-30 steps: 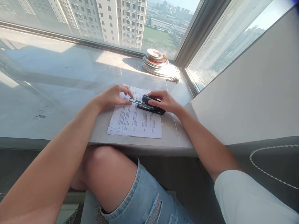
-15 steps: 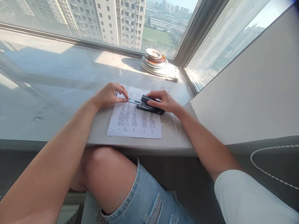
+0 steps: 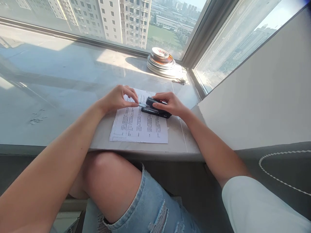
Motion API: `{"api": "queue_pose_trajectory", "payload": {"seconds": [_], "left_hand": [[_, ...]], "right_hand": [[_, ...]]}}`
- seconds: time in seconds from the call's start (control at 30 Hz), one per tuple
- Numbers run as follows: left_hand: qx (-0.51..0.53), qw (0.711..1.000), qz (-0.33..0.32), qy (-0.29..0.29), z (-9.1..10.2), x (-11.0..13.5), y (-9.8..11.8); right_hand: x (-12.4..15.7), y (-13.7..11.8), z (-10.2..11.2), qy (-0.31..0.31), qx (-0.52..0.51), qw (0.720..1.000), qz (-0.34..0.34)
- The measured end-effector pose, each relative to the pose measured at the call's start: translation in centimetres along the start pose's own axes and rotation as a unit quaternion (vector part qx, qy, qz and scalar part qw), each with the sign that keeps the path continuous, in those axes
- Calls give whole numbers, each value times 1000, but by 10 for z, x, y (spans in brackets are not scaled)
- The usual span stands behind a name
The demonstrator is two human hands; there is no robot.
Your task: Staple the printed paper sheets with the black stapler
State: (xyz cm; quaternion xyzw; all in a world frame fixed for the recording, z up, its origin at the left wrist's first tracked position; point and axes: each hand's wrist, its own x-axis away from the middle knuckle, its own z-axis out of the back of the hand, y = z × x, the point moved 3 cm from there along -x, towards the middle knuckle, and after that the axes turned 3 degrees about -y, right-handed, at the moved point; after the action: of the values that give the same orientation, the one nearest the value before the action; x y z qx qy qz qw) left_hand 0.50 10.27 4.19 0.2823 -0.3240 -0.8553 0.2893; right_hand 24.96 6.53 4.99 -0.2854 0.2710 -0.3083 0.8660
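A black stapler (image 3: pixel 157 112) lies over the printed paper (image 3: pixel 138 131) on the sill. My right hand (image 3: pixel 168 103) is closed around its upper part. From the stapler's left end sticks out a silver staple tray (image 3: pixel 142 105), only a short length of it showing. Thumb and fingers of my left hand (image 3: pixel 125 97) pinch the outer end of this tray. The paper's text is too small to read, and part of the sheet is hidden under the stapler and my hands.
A stack of plates or round discs (image 3: pixel 160 63) stands by the window corner, with a dark tangled cord (image 3: pixel 179 82) in front. Several loose staples (image 3: pixel 36 120) lie on the sill (image 3: pixel 73 84) at the left. A white wall (image 3: pixel 262 87) bounds the right side.
My left hand has moved right, pushing the staple tray further into the stapler, so less of it shows. My right hand stays on the stapler.
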Motion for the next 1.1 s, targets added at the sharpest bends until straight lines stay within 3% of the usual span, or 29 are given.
{"api": "queue_pose_trajectory", "payload": {"seconds": [0.67,1.1], "left_hand": [[31,999,-4,3,-9,-5,2],[55,997,-51,9,-29,-15,7]], "right_hand": [[0,-1,0,0,-7,1000,-8],[2,4,-1,34,-13,999,-10]]}}
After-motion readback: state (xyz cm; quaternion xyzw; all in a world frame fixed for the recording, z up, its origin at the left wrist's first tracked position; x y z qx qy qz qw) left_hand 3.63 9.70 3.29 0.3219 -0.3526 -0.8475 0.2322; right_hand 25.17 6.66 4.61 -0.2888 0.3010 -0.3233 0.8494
